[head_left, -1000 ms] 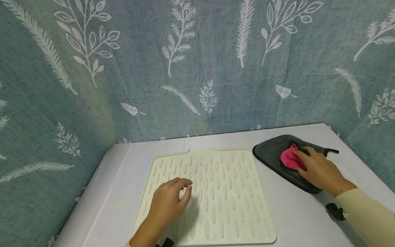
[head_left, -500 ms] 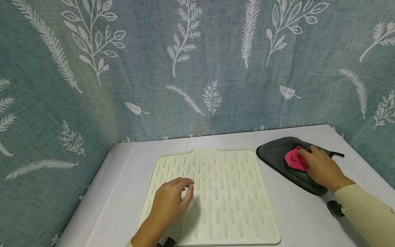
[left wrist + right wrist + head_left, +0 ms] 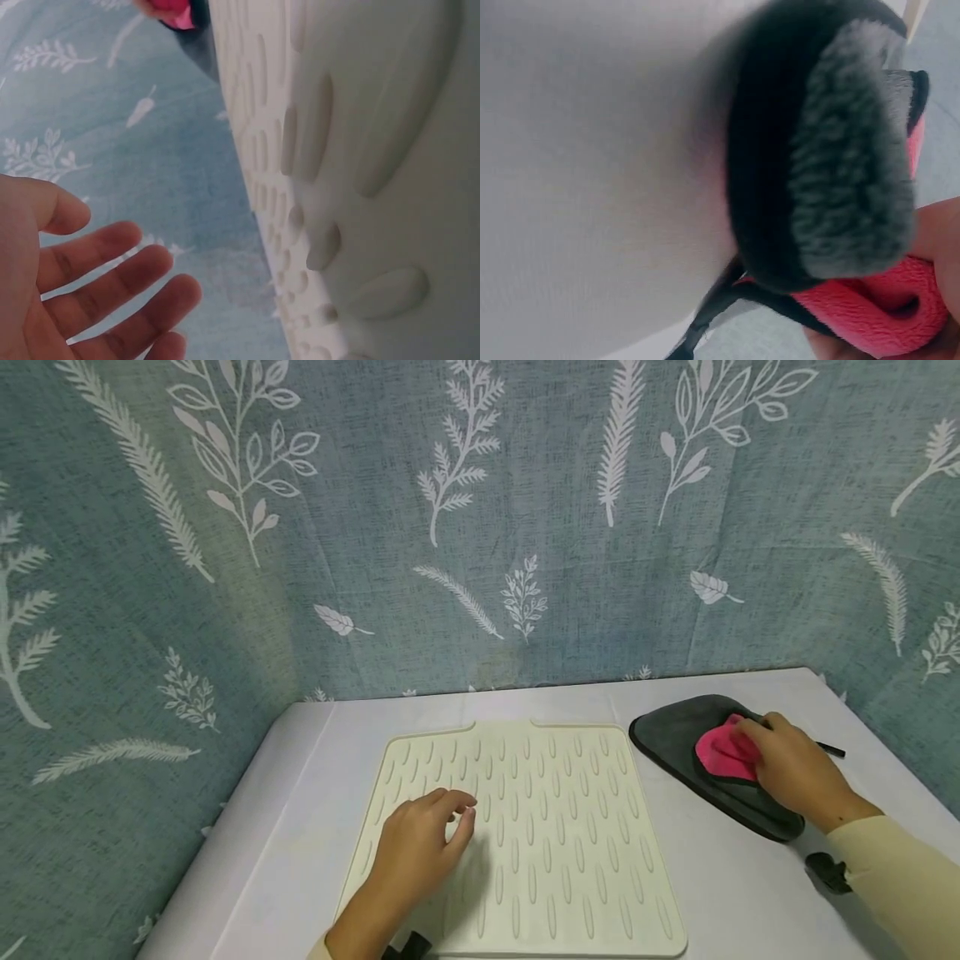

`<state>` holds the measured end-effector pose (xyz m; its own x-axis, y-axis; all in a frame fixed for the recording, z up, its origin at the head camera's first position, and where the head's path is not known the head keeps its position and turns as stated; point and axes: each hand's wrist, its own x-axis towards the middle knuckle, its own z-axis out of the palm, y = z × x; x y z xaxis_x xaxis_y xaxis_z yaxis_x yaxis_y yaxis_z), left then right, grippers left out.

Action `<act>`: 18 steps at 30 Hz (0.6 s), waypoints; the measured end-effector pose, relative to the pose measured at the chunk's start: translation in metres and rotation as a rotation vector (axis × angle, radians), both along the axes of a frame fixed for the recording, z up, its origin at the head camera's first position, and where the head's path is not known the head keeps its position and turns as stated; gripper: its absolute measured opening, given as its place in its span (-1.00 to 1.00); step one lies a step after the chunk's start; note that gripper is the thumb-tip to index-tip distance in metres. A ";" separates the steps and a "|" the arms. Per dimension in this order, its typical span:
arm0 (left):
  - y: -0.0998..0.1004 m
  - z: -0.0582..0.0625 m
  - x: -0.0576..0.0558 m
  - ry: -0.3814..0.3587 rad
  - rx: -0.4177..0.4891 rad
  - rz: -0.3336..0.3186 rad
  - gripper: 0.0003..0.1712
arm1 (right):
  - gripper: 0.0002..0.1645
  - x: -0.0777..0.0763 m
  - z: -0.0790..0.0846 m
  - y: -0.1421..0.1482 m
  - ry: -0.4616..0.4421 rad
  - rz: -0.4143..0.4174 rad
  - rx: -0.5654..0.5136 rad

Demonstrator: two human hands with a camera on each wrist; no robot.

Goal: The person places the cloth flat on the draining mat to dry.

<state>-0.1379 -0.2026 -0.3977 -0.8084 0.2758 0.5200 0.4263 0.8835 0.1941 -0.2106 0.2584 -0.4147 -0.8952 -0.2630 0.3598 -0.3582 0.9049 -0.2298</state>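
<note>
"What has the right hand (image 3: 798, 770) got?"

"From my remote seat, I see it pinching the cloth (image 3: 671, 745) by its pink side (image 3: 726, 752), fingers curled at a fold; a fold probably gives soft fabric its easiest grip."

"And the left hand (image 3: 420, 843)?"

"Half open, fingers loosely bent, holding nothing above the mat (image 3: 577, 852). I'd judge one hand suffices for that pinch."

"Where's the cloth?"

"On the white table (image 3: 288, 860), just beside the mat's right edge, mostly gray face up, likely placed there for the right hand's reach."
</note>
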 end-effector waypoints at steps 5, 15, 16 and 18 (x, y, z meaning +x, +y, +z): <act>0.001 -0.002 0.000 -0.010 -0.001 -0.012 -0.95 | -0.43 0.007 0.002 -0.002 0.158 0.010 -0.027; 0.002 0.005 0.002 -0.005 0.026 -0.017 -0.94 | -0.37 0.026 0.021 -0.014 0.291 -0.035 -0.091; 0.002 0.005 0.002 -0.006 0.025 -0.016 -0.94 | -0.37 0.028 0.022 -0.017 0.296 -0.034 -0.096; 0.000 0.005 0.003 -0.008 0.020 -0.020 -0.94 | -0.37 0.031 0.025 -0.022 0.312 -0.030 -0.102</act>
<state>-0.1349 -0.2024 -0.3926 -0.8071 0.2816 0.5189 0.4420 0.8709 0.2149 -0.1793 0.2368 -0.3900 -0.7446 -0.1865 0.6409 -0.3989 0.8942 -0.2031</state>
